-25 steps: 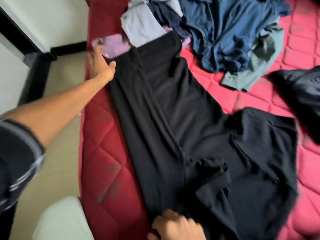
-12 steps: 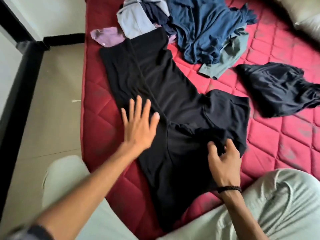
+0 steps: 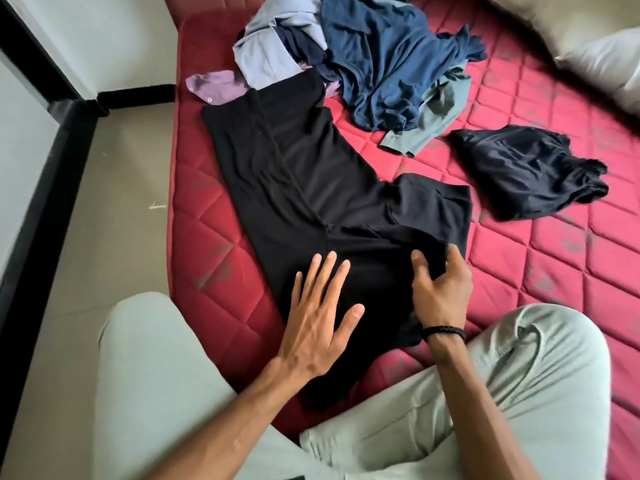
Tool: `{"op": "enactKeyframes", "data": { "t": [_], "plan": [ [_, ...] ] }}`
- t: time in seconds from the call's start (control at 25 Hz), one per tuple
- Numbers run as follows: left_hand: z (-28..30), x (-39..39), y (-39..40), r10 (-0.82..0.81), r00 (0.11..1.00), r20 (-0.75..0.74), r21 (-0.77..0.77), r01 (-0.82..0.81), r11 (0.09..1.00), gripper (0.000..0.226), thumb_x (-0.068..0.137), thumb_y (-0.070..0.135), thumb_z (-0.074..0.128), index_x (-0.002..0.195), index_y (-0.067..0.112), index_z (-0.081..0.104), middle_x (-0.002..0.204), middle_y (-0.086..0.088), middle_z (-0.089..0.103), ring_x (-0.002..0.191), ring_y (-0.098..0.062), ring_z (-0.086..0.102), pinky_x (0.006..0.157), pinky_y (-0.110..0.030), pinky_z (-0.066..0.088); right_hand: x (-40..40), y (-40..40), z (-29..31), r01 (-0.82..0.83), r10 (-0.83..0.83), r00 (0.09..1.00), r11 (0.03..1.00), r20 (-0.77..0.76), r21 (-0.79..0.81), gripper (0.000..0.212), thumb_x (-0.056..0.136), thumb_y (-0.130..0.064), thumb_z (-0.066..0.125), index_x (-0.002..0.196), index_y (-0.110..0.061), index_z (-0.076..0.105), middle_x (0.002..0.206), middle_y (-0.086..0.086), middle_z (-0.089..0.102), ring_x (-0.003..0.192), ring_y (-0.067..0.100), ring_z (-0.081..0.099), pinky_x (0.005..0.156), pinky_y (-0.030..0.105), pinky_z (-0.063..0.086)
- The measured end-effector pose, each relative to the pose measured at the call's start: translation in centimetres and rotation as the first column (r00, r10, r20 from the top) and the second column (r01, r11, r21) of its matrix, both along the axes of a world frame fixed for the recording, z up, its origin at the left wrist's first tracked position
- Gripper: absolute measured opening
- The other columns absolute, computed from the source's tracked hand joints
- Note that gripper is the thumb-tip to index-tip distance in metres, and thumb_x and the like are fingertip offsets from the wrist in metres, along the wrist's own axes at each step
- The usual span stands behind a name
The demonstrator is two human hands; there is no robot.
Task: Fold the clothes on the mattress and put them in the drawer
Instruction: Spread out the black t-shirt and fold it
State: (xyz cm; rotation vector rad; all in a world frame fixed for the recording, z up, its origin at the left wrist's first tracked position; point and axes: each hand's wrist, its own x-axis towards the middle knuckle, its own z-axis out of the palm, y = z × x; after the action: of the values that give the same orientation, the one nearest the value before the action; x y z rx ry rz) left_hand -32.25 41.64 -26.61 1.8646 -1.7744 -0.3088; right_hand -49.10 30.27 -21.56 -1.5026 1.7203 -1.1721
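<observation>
- Black trousers (image 3: 311, 188) lie spread on the red mattress (image 3: 540, 265), running from the upper centre of the frame down to the lower centre, the legs side by side toward the top and the waist end near the person.
- The left hand (image 3: 318, 320) lies flat on the trousers at lower centre, fingers straight and spread, palm down, gripping nothing.
- The right hand (image 3: 441, 289) sits just to the right of it, thumb and fingers curled into a fold of the black cloth and pinching it; a dark braided band (image 3: 443, 332) circles that wrist.
- The person's knees in pale green trousers (image 3: 485, 410) fill the bottom of the frame, one on each side of the arms, the right one on the mattress.
- A heap of clothes (image 3: 374, 57) lies at upper centre, blue, navy, pale grey and grey-green pieces tangled together, touching the trouser hems.
- A purple piece (image 3: 216, 88) lies just left of the hems, at the mattress edge.
- A crumpled dark garment (image 3: 530, 168) lies alone at centre right, apart from the trousers.
- A pale pillow (image 3: 602, 60) shows in the upper right corner.
- Beige floor (image 3: 114, 202) runs down the left side, edged by a black skirting.
</observation>
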Motion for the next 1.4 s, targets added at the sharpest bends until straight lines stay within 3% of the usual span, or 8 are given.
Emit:
{"op": "enactKeyframes", "data": {
  "t": [0.12,0.24,0.44,0.56,0.68,0.96,1.24,1.4],
  "plan": [
    [-0.4,-0.2,-0.8,-0.01,1.0,0.004,0.0,0.01,1.0,0.063,0.108,0.057,0.019,0.157,0.023,0.041,0.168,0.005,0.029,0.158,-0.013,0.012,0.126,-0.052,0.017,-0.6,-0.1,-0.8,0.032,-0.027,0.998,0.996,-0.061,0.083,0.024,0.091,-0.03,0.07,0.09,-0.011,0.054,0.087,0.012,0.067,0.083,0.034,0.063,0.078,0.045,0.051],
    [0.9,0.6,-1.9,0.119,0.905,-0.408,-0.004,-0.132,0.991,0.054,0.109,0.049,0.028,0.14,0.022,0.063,0.14,0.006,0.065,0.138,-0.005,0.051,0.116,-0.041,0.038,-0.6,-0.5,-1.2,0.011,0.004,0.995,0.988,-0.101,0.154,0.031,0.089,-0.04,0.062,0.094,-0.009,0.064,0.083,0.007,0.065,0.078,0.023,0.059,0.081,0.05,0.054],
    [6.1,2.7,-5.5,0.489,0.166,-0.856,0.485,-0.064,0.872,0.071,0.095,0.074,0.041,0.129,0.018,0.067,0.107,-0.01,0.078,0.088,-0.024,0.076,0.072,-0.035,0.059,1.8,2.4,0.7,-0.465,0.347,0.867,0.822,-0.359,-0.329,0.028,0.091,-0.006,0.068,0.117,-0.01,0.076,0.108,0.004,0.076,0.097,0.021,0.064,0.093,0.03,0.051],
    [5.3,3.4,-5.7,0.561,0.029,-0.827,0.56,-0.043,0.828,0.073,0.08,0.079,0.062,0.123,0.021,0.07,0.114,-0.005,0.077,0.099,-0.021,0.075,0.083,-0.037,0.06,2.1,5.1,-0.9,-0.766,0.594,0.595,0.622,-0.541,-0.16,0.042,0.075,-0.011,0.058,0.111,-0.019,0.078,0.118,-0.003,0.072,0.107,0.029,0.061,0.088,0.046,0.053],
    [2.2,4.0,-4.5,0.538,0.2,-0.819,0.502,-0.204,0.84,0.075,0.063,0.063,0.088,0.125,0.024,0.069,0.119,0.004,0.075,0.111,-0.013,0.07,0.103,-0.042,0.055,1.6,6.1,-2.8,-0.804,0.687,0.432,0.587,-0.584,0.096,0.048,0.063,-0.017,0.058,0.105,-0.028,0.078,0.126,-0.007,0.067,0.112,0.027,0.056,0.085,0.048,0.054],
    [2.1,6.1,-2.6,0.448,0.83,-0.333,0.073,-0.452,0.889,0.03,0.097,0.039,0.068,0.111,0.013,0.077,0.081,-0.009,0.076,0.076,-0.03,0.068,0.072,-0.026,0.044,1.8,6.4,-2.0,-0.75,0.655,0.615,0.657,-0.44,-0.071,0.025,0.076,-0.018,0.065,0.096,-0.021,0.078,0.115,-0.011,0.067,0.106,0.019,0.06,0.085,0.038,0.056],
    [1.1,8.6,-5.3,0.341,0.901,-0.268,0.022,-0.348,0.937,0.029,0.103,0.033,0.06,0.124,0.016,0.072,0.116,-0.003,0.076,0.108,-0.027,0.07,0.096,-0.035,0.051,3.7,9.4,-1.9,-0.834,0.837,0.426,0.51,-0.343,0.211,0.047,0.087,-0.068,0.064,0.113,-0.03,0.074,0.113,-0.019,0.059,0.086,0.004,0.064,0.077,0.029,0.056],
    [0.5,5.1,-3.6,0.34,0.938,0.069,-0.176,-0.324,0.929,0.049,0.105,0.042,0.052,0.147,0.017,0.053,0.147,-0.011,0.054,0.137,-0.031,0.047,0.113,-0.048,0.039,3.9,8.3,-1.8,-0.758,0.806,0.569,0.591,-0.163,0.276,0.03,0.086,-0.052,0.072,0.106,-0.029,0.075,0.092,-0.017,0.068,0.075,0.005,0.066,0.069,0.02,0.053]
  ]
}}
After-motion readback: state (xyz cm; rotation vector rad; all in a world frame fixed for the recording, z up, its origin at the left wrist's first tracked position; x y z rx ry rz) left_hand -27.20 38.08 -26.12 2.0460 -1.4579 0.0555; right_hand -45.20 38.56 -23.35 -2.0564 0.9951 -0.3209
